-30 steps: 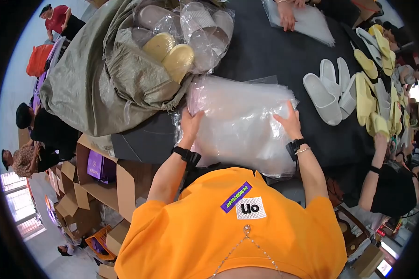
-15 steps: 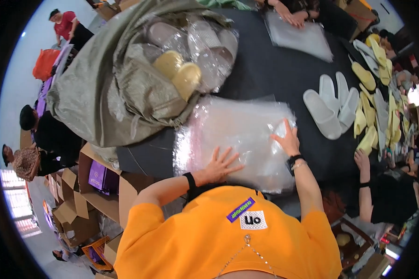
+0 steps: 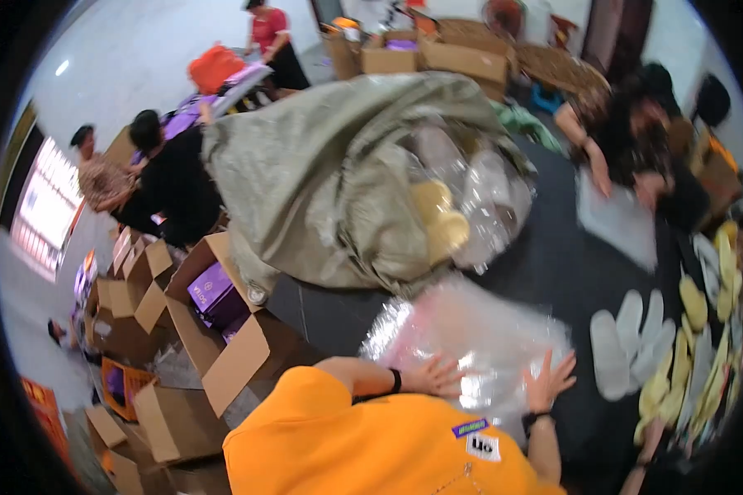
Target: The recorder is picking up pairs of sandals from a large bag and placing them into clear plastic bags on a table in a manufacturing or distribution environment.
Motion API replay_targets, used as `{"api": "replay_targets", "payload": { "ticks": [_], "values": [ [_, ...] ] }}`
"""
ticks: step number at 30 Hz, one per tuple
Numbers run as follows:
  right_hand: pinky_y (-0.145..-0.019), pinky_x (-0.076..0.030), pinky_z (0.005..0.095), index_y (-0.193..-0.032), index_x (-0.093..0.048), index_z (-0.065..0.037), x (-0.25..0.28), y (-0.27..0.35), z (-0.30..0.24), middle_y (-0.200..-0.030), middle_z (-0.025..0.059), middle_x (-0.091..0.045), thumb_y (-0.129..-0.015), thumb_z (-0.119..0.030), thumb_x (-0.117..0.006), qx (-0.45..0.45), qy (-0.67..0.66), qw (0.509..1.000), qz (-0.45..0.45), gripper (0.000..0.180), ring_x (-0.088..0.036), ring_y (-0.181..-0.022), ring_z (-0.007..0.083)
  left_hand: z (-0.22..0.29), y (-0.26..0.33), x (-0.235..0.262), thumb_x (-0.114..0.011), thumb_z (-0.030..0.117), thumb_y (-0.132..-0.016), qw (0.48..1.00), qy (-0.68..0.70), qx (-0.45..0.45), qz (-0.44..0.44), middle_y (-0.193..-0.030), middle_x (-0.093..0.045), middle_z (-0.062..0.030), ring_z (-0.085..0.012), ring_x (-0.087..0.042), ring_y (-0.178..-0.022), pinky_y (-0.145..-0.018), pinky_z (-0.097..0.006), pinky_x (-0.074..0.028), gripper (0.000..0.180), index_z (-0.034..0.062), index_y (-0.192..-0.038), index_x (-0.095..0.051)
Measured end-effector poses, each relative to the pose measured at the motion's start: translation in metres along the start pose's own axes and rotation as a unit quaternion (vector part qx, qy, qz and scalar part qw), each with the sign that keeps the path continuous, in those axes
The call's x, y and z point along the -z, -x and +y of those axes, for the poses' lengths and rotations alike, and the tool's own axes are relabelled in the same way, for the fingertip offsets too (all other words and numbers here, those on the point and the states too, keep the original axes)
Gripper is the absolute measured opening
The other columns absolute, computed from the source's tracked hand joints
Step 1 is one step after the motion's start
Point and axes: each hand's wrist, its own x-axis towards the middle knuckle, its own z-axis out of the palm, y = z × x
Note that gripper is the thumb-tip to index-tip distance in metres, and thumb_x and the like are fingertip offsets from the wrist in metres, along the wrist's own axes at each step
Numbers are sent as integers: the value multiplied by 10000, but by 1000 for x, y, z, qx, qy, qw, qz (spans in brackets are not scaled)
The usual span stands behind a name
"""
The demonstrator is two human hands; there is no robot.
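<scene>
Stack of clear plastic bags [image 3: 470,342] lies flat on the dark table [image 3: 553,264], near edge, just in front of the person in the orange top. Judged light, limp and slippery: sheets likely slide over one another, so best held by pressing flat from above or pinching the near edge. Left hand [image 3: 437,379] rests palm-down on the stack's near left part, fingers spread, gripping nothing. Right hand [image 3: 547,381] lies at the near right corner, fingers splayed wide, also pressing, not clasping. Beyond the stack: large grey-green sack [image 3: 330,181] holding bagged slippers [image 3: 442,223]; white insoles [image 3: 627,342] to the right; open cardboard boxes [image 3: 215,330] at left. Versus half a second earlier: view has swung up and left, both hands sit lower on the stack, nearer its edge.
</scene>
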Motion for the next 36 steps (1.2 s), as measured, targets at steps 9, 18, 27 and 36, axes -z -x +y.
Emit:
{"api": "replay_targets", "payload": {
  "ticks": [9,18,27,36],
  "values": [
    [-880,-149,735,-1241,-418,-345,-91,104,11,-1399,146,-236,-755,-480,-535,431,87,881,174,518,-193,-1291,394,20,-17,-78,-334,448,-815,982,-19,29,185,-1466,-66,-108,-344,-34,-1343,-1011,-623,28,618,246,-1384,-204],
    [-823,-150,765,-1300,-338,-342,-92,125,33,-1419,164,-157,-795,-483,-483,534,-27,844,39,544,-154,-1292,425,-11,-28,-97,-406,426,-821,940,-164,5,300,-1444,-154,-115,-347,-173,-1307,-989,-590,-184,626,139,-1359,-263],
    [-772,-217,763,-1336,-279,-356,-64,86,3,-1406,194,-137,-806,-422,-510,410,-9,876,-255,581,-118,-1267,475,-92,-52,119,-513,14,-696,850,473,228,44,-973,-597,-165,-326,-553,-917,-810,-393,-428,346,45,-1035,-573],
    [-929,-366,357,-1249,-417,-37,-15,26,-16,-1137,177,-509,-804,-312,-563,324,-277,815,-392,543,-467,-1093,308,-257,-86,191,-560,101,-694,889,-94,371,253,-1347,-327,-150,-389,-223,-1265,-1000,-540,-197,486,165,-1173,-515]
  ]
}}
